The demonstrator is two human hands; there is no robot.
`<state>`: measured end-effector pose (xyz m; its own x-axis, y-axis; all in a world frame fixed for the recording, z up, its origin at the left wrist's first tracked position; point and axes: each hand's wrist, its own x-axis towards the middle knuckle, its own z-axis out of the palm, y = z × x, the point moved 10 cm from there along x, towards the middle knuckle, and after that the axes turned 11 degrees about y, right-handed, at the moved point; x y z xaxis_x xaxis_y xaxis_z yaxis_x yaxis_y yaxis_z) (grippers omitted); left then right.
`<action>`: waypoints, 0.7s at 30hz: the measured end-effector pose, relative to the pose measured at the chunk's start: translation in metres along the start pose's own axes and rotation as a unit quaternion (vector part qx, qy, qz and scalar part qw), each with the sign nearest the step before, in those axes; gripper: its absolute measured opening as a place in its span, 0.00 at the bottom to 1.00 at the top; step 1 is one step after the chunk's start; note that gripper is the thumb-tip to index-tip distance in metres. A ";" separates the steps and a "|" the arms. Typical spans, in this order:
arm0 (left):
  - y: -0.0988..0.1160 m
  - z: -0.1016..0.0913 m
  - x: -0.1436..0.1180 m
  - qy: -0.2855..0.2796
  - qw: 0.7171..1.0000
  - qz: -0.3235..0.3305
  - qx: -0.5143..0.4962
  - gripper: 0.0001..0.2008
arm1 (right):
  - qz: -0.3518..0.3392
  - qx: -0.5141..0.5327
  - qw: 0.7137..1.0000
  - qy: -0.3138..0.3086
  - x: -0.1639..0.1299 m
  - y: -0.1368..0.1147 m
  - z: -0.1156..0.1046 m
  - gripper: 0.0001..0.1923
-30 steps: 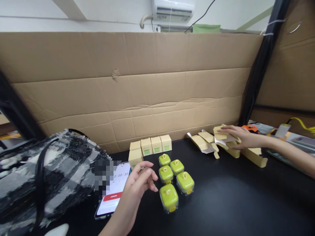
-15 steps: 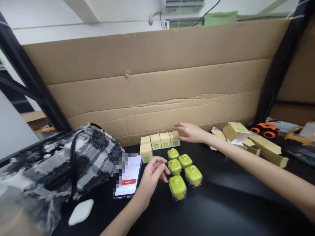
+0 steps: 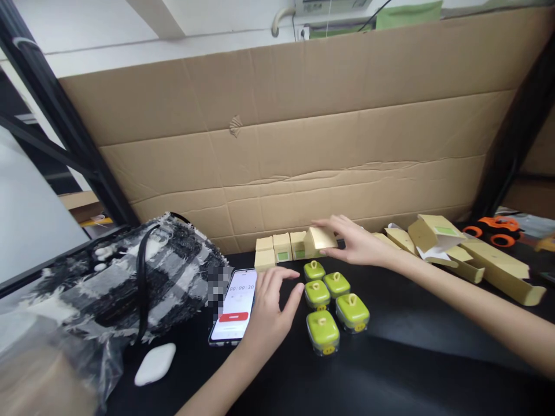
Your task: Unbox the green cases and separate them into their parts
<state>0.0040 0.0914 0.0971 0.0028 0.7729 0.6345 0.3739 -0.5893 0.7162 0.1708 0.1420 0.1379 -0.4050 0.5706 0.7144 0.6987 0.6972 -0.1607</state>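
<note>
Between the fingers of my right hand is a small tan cardboard box, tilted at the right end of a row of similar boxes. My left hand has its thumb and fingers apart and holds nothing. It is beside the phone and left of several small clear containers with green lids. Each lid has a pale yellow loop on top, and a yellow face mark shows on the nearest container. My left hand partly covers the front left box of the row.
A black and grey frayed bag lies on the left, with a white rounded case in front. Opened tan cartons and an orange toy truck are at the right. A tall cardboard sheet stands behind.
My right hand has closed on the end box of the row and tilted it. My left hand has opened its fingers wider. The camera view has shifted slightly.
</note>
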 end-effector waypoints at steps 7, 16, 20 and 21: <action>0.027 -0.002 -0.005 -0.037 0.994 0.103 0.010 0.30 | -0.001 0.209 0.976 -0.055 -0.024 -0.068 0.002 0.26; 0.024 0.011 -0.008 -0.103 0.964 0.203 0.135 0.36 | 0.015 0.143 0.989 -0.033 -0.031 -0.065 0.019 0.24; 0.024 0.013 -0.010 -0.093 0.949 0.235 0.189 0.36 | -0.067 0.084 0.994 0.019 -0.030 -0.075 0.011 0.23; 0.024 0.014 -0.011 -0.096 0.946 0.241 0.196 0.36 | -0.089 0.074 0.993 0.027 -0.030 -0.078 0.010 0.23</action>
<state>0.0260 0.0726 0.1034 0.4147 0.4867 0.7689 0.6012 -0.7808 0.1700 0.1225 0.0745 0.1218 -0.4793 0.4105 0.7757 0.5228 0.8435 -0.1233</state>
